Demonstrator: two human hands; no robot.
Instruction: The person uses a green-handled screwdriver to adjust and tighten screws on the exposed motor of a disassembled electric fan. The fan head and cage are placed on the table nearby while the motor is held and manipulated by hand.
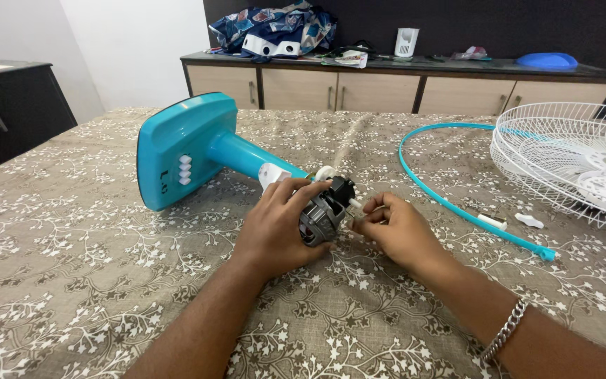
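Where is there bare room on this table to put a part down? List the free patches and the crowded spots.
Free: the patterned cloth left of the left hand, below the teal fan base; also the stretch between the base and the teal ring. Crowded: around the motor and right hand, and by the white grilles at the right edge.

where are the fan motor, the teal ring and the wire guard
fan motor (pixel 322 214), head view, grey housing
teal ring (pixel 435 188), head view, left arc
wire guard (pixel 534 151), head view, left rim
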